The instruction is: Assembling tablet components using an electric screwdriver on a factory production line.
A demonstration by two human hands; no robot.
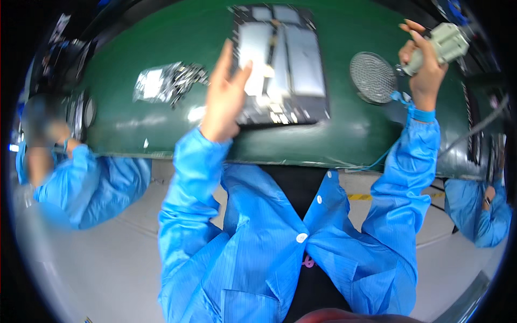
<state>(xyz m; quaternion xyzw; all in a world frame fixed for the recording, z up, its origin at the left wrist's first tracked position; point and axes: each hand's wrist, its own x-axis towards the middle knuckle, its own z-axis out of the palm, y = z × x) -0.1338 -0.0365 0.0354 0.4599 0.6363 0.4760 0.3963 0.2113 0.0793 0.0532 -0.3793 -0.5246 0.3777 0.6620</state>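
Flat on the table lies an opened electronic device [306,62], black-edged, with large silver battery-like panels and a bright lower strip, blurred. My left hand [222,102] is at its left edge, index finger stretched up and thumb apart, over the device's side; whether it touches is unclear. To the right, my right hand [424,67] is closed round a pale green handheld tool [448,44], boxy at the upper end and narrowing to a dark tip. The tip is beside a round grey dish [372,78] with a grainy surface. A blue band circles my right wrist.
Left of the device sit a clear plastic bag [156,83] and a heap of small dark parts [186,81] on the green table [344,137]. Blue-sleeved people [94,185] work at both sides. A thin blue cord [377,161] runs from my right wrist over the table's front edge.
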